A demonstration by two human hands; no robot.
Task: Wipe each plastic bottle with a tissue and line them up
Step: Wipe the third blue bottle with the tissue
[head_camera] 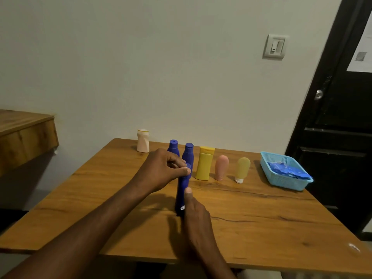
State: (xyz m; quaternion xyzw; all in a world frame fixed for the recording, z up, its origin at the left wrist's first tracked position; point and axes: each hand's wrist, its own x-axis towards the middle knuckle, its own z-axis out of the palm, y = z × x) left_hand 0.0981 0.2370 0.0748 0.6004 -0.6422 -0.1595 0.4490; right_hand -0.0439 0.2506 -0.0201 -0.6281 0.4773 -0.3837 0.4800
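Nearly upright, the slim dark-blue bottle (182, 188) has the left hand (165, 170) pinching its top, the right hand (198, 216) gripping low

A wooden table (261, 208) with dark grain lines stands against a plain pale wall (161, 67). Above the table's far right corner, a white light switch (274, 46) is set in the wall. Right of the table is a black door (338, 137) with a metal knob (318, 95) and a paper sheet (362, 47) stuck high on it. Left of the table, a second wooden top (24, 129) meets the wall. The light is dim.
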